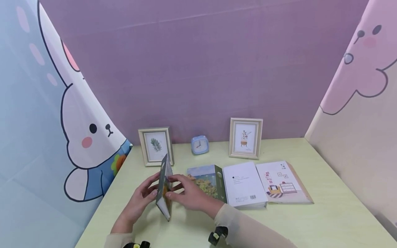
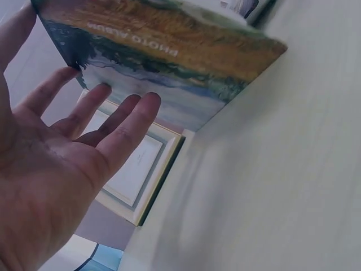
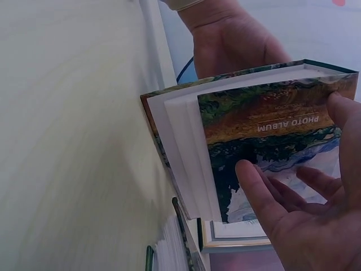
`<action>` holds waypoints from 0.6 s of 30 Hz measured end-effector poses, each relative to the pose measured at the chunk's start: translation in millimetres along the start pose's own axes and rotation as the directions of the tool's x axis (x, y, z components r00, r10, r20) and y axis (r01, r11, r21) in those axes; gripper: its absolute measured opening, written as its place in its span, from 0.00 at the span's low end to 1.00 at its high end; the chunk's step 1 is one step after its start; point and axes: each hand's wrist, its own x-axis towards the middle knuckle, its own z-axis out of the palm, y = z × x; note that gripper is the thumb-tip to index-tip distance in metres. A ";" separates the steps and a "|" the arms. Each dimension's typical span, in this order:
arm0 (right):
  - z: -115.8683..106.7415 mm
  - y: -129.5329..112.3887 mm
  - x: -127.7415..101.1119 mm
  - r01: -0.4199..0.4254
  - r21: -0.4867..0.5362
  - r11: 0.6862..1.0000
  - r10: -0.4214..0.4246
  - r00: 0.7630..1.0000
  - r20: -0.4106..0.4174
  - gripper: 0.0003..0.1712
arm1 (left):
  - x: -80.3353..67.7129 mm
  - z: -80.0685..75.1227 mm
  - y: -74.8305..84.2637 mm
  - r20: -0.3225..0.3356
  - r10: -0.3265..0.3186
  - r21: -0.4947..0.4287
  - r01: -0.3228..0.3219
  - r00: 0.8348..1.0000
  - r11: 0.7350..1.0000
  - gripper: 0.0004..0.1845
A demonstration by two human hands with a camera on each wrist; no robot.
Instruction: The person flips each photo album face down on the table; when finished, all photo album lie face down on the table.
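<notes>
A photo album [image 1: 164, 188] with a painted landscape cover stands upright on its lower edge on the pale green table [image 1: 325, 213]. My left hand [image 1: 141, 198] is on its left side and my right hand [image 1: 190, 196] on its right, so the book is held between the two palms. In the left wrist view my straight left fingers [image 2: 121, 121] touch the cover of the photo album [image 2: 169, 51] below the words "PHOTO ALBUM". In the right wrist view my right fingers [image 3: 256, 189] lie on the front of the photo album [image 3: 254, 127], with the thumb at its far edge and white pages showing.
To the right, a second landscape-cover book [image 1: 207, 179], a white book [image 1: 245, 186] and an illustrated booklet [image 1: 283, 182] lie flat. Two picture frames [image 1: 156, 146] [image 1: 245, 137] and a small blue clock [image 1: 199, 144] stand at the purple back wall. Cartoon panels close both sides.
</notes>
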 end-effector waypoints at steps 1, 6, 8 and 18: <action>-0.2 -0.5 0.1 -0.002 0.009 1.000 0.002 1.000 0.002 0.34 | 0.1 0.3 0.1 0.001 0.008 0.001 -0.008 1.000 1.000 0.30; -0.8 -1.7 0.1 -0.006 0.024 1.000 0.006 1.000 0.009 0.33 | 0.8 0.5 -1.5 -0.002 0.035 0.020 -0.035 0.999 0.999 0.30; -1.5 -2.2 0.0 -0.004 0.022 1.000 0.003 1.000 0.009 0.33 | 1.4 0.0 -2.8 0.006 0.055 0.032 -0.055 0.998 0.998 0.31; -5.5 -3.0 -0.6 -0.004 0.099 0.995 0.003 1.000 0.016 0.30 | 2.9 2.1 -4.2 0.018 0.099 0.037 -0.100 0.995 0.994 0.33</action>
